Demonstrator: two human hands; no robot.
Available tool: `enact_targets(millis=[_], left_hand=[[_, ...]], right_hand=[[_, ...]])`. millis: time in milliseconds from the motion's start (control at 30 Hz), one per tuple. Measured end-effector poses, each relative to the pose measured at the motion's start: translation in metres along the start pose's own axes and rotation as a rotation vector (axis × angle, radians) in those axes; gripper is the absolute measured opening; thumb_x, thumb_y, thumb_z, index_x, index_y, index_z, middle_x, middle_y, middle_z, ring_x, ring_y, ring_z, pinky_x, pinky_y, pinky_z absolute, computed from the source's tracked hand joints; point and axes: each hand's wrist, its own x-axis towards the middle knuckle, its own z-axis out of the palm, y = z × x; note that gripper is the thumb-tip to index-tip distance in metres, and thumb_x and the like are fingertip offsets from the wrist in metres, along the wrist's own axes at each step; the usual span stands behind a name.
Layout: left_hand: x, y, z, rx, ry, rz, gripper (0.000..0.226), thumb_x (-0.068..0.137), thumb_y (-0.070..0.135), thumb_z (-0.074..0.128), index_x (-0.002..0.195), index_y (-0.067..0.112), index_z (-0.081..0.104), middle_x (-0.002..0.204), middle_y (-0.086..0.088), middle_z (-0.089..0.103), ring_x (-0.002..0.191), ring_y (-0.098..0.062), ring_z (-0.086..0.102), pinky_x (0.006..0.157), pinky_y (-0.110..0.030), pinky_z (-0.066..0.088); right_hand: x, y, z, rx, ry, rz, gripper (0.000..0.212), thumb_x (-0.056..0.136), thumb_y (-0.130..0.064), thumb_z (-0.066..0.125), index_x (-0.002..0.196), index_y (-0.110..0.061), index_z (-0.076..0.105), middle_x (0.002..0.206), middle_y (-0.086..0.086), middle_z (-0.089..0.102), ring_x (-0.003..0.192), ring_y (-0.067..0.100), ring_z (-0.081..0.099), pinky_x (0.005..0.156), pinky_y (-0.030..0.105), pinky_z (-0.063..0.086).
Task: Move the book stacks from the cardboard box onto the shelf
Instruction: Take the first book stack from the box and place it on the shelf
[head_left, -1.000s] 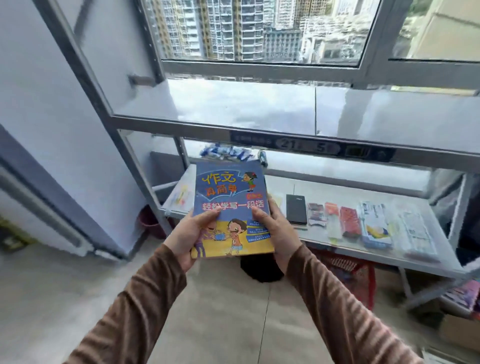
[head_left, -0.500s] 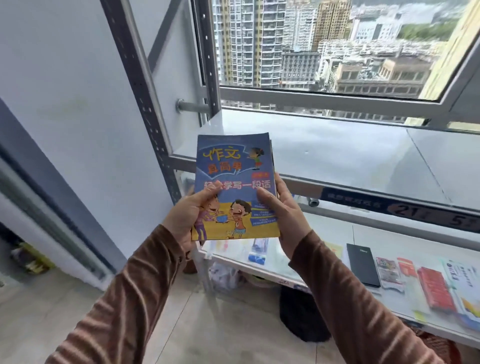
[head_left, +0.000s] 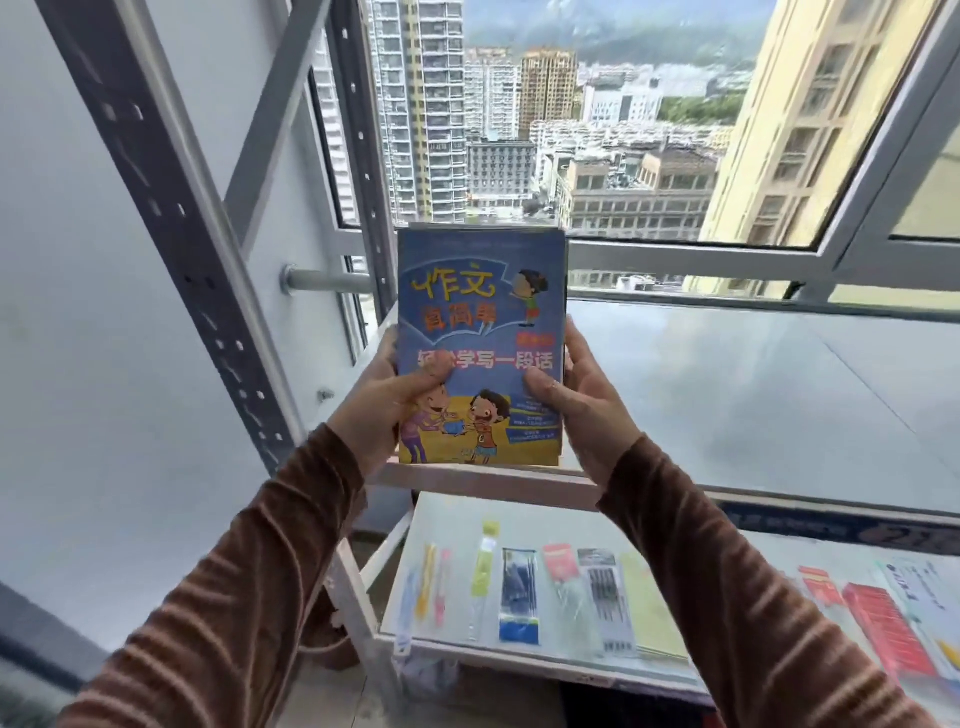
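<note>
I hold a book stack (head_left: 480, 312) with a blue and yellow cartoon cover upright in front of me. My left hand (head_left: 382, 405) grips its lower left edge, thumb on the cover. My right hand (head_left: 582, 405) grips its lower right edge the same way. The stack's bottom edge is level with the front left corner of the grey upper shelf board (head_left: 753, 395). Whether it touches the board I cannot tell. The cardboard box is out of view.
The metal rack's perforated upright (head_left: 171, 208) stands at the left beside a white wall. On the lower shelf board (head_left: 597, 514) lie several packets of pens and stationery (head_left: 519, 592) and red packets (head_left: 878, 629). A window with city buildings is behind the rack.
Both hands have lifted the book stack from over the lower shelf to the upper shelf's level. The view has tilted upward and moved closer to the rack.
</note>
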Motion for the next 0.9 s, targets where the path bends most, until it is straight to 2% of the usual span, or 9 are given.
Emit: enact_targets(millis=[67,167,267,400,533,667,733,800,900], left_hand=[[0.024,0.012,-0.007,0.073,-0.006,0.062,0.066,0.084,0.007,0.069,0.143,0.013,0.038,0.118,-0.017,0.07,0.099,-0.033,0.072,0.076,-0.042,0.061],[0.052,0.018,-0.015,0.215,-0.028,0.15,0.071,0.086,-0.001,0.068,0.145,0.016,0.033,0.127,-0.016,0.065,0.111,-0.033,0.067,0.086,-0.046,0.059],[0.069,0.015,-0.021,0.298,-0.04,0.201,0.071,0.086,-0.004,0.069,0.143,0.016,0.031,0.128,-0.014,0.064,0.115,-0.032,0.066,0.091,-0.049,0.056],[0.08,0.002,-0.029,0.305,-0.077,0.24,0.067,0.087,-0.009,0.064,0.14,0.02,0.033,0.127,-0.011,0.064,0.112,-0.024,0.067,0.084,-0.035,0.058],[0.089,-0.006,-0.036,0.261,-0.11,0.209,0.064,0.094,-0.003,0.059,0.145,0.025,0.031,0.124,-0.005,0.068,0.112,-0.022,0.068,0.083,-0.031,0.058],[0.095,-0.02,-0.042,0.292,-0.136,0.143,0.065,0.095,0.007,0.062,0.147,0.023,0.027,0.127,-0.007,0.066,0.112,-0.021,0.068,0.083,-0.03,0.058],[0.096,-0.03,-0.047,0.385,-0.147,0.116,0.074,0.092,-0.001,0.064,0.148,0.022,0.023,0.128,-0.008,0.064,0.109,-0.013,0.069,0.08,-0.024,0.057],[0.096,-0.036,-0.05,0.452,-0.15,0.119,0.079,0.089,-0.007,0.065,0.148,0.02,0.02,0.127,-0.006,0.063,0.107,-0.006,0.068,0.08,-0.019,0.055],[0.103,-0.039,-0.055,0.47,-0.175,0.119,0.079,0.089,-0.007,0.064,0.147,0.021,0.02,0.128,-0.005,0.062,0.11,-0.007,0.067,0.082,-0.02,0.055]], right_hand=[[0.026,-0.005,-0.006,-0.113,-0.018,-0.066,0.08,0.089,-0.008,0.067,0.156,-0.023,0.026,0.141,0.015,0.057,0.126,0.035,0.059,0.095,0.051,0.056],[0.054,-0.011,-0.013,-0.242,-0.055,-0.12,0.079,0.094,0.005,0.06,0.157,-0.018,0.019,0.142,0.011,0.052,0.118,0.012,0.064,0.084,0.032,0.06],[0.071,-0.006,-0.017,-0.349,-0.068,-0.141,0.08,0.093,0.011,0.057,0.157,-0.011,0.013,0.143,0.009,0.048,0.117,0.001,0.062,0.086,0.024,0.057],[0.08,0.016,-0.02,-0.417,-0.049,-0.135,0.077,0.095,0.01,0.054,0.156,-0.009,0.012,0.14,-0.003,0.049,0.123,-0.001,0.057,0.094,0.027,0.054],[0.084,0.034,-0.016,-0.379,-0.037,-0.093,0.081,0.095,-0.003,0.06,0.157,-0.017,0.011,0.147,0.004,0.047,0.128,0.012,0.057,0.098,0.03,0.054],[0.089,0.045,-0.02,-0.472,-0.069,-0.047,0.085,0.09,-0.017,0.066,0.155,-0.016,0.013,0.145,0.006,0.047,0.13,0.015,0.056,0.101,0.034,0.053],[0.093,0.049,-0.025,-0.579,-0.089,-0.076,0.089,0.088,-0.039,0.07,0.154,-0.008,0.02,0.147,0.007,0.039,0.137,0.019,0.046,0.11,0.042,0.046],[0.097,0.052,-0.028,-0.673,-0.095,-0.12,0.098,0.081,-0.065,0.065,0.15,-0.003,0.031,0.143,0.001,0.036,0.135,0.01,0.041,0.115,0.045,0.038],[0.101,0.058,-0.028,-0.67,-0.066,-0.132,0.093,0.081,-0.069,0.062,0.146,-0.006,0.041,0.141,-0.001,0.038,0.133,0.014,0.042,0.114,0.049,0.038]])
